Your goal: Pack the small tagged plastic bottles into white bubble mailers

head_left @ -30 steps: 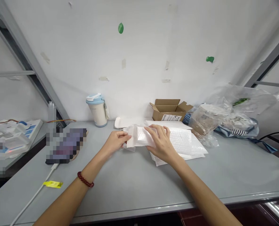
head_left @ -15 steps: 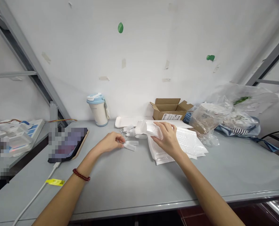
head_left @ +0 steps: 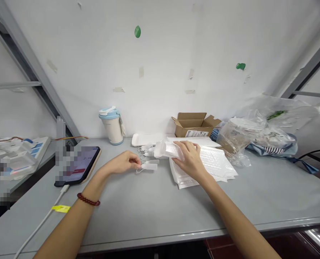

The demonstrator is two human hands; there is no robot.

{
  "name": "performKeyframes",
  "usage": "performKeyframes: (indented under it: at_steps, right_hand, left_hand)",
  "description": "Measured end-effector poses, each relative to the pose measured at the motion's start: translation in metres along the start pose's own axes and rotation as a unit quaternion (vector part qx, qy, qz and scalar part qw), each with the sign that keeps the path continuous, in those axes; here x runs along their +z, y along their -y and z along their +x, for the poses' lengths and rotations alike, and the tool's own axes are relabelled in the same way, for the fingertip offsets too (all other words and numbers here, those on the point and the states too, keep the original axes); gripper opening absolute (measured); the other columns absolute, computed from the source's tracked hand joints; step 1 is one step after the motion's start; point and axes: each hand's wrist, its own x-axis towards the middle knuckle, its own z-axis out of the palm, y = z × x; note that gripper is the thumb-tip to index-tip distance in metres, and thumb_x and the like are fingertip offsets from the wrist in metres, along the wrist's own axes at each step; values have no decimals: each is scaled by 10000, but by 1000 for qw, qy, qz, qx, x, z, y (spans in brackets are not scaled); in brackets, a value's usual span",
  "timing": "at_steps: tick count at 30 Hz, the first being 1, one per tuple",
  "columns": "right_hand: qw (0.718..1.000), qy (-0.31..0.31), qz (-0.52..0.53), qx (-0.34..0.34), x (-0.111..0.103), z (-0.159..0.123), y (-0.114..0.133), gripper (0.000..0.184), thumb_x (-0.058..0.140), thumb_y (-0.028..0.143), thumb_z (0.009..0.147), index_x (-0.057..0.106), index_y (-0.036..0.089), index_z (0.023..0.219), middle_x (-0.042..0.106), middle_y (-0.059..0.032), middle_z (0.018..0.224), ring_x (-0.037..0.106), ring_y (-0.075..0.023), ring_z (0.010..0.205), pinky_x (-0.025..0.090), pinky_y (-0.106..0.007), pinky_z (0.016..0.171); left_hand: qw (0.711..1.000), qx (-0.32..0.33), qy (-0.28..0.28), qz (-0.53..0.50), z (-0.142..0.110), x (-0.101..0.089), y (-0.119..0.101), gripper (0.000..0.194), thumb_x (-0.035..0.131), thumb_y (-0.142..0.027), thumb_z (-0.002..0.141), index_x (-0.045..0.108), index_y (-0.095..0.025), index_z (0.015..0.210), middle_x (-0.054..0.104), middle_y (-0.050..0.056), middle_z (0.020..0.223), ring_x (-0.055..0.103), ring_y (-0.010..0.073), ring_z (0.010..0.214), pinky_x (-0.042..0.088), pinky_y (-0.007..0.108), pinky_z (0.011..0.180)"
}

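My left hand (head_left: 124,162) pinches one end of a small white tag (head_left: 150,167) that has a thin looped cord. Just behind it lie several similar white tags with loops (head_left: 147,149), partly overlapping. My right hand (head_left: 188,156) grips a white bubble mailer (head_left: 169,150), whose near end looks open and points toward the tags. Beneath that hand, more white bubble mailers (head_left: 215,162) are spread in a loose stack on the grey table (head_left: 154,212).
A blue-lidded cup (head_left: 113,127) stands by the wall. On the left lies a phone (head_left: 80,165) with a charging cable. Behind the mailers are a white tray (head_left: 140,139) and an open cardboard box (head_left: 195,126); clear plastic bags (head_left: 246,135) sit at right.
My left hand has drawn one tag slightly left and toward me, with its cord loop now hanging below. The phone screen has lit up. My right hand stays nearly still on the mailer.
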Motion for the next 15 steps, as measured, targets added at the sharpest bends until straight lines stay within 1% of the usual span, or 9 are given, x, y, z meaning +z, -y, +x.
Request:
performKeyframes:
  at_steps: [2,4,6,8,11,15]
  right_hand:
    - [1000,16,-2,2,-2,0,1,457,548,256,772,443,198,1213,541,-104,1117,473,-261,1053,236,-452,939]
    - [999,35,-4,0,-4,0,3,486,556,281,764,429,199,1226,538,-109,1131,453,-274,1053,242,-451,922]
    - [999,49,-5,-6,-5,-1,4,512,561,295,756,416,197,1237,541,-113,1131,438,-285,1048,246,-449,904]
    - [998,54,-2,-19,-4,-1,5,524,558,284,750,408,196,1244,549,-115,1118,433,-288,1039,249,-442,891]
    - [997,55,7,-49,-2,-3,8,548,556,253,736,396,199,1257,557,-108,1113,436,-280,1027,266,-424,870]
    - [994,58,33,-90,-1,-5,15,548,555,224,725,396,199,1249,571,-92,1108,458,-262,1017,279,-421,881]
  left_hand:
    - [999,7,-13,-36,-5,-7,-5,182,595,-363,700,651,-189,699,610,-2,679,492,124,607,374,211,537]
    - [996,2,-61,-61,-8,-11,-8,215,603,-403,705,646,-196,745,607,0,716,485,119,607,383,211,530]
    - [990,-8,-122,-64,-7,-10,-10,234,609,-418,701,645,-193,754,614,8,733,490,122,612,390,217,532]
    - [985,-7,-164,-54,-3,-3,-12,232,614,-411,695,653,-185,730,631,17,744,503,130,627,392,227,543]
    - [980,17,-190,-54,4,13,-17,199,630,-372,683,669,-177,693,653,19,725,526,141,650,403,246,589]
    - [965,39,-223,-131,10,40,-28,159,669,-324,636,658,-165,649,651,6,669,551,139,646,423,251,624]
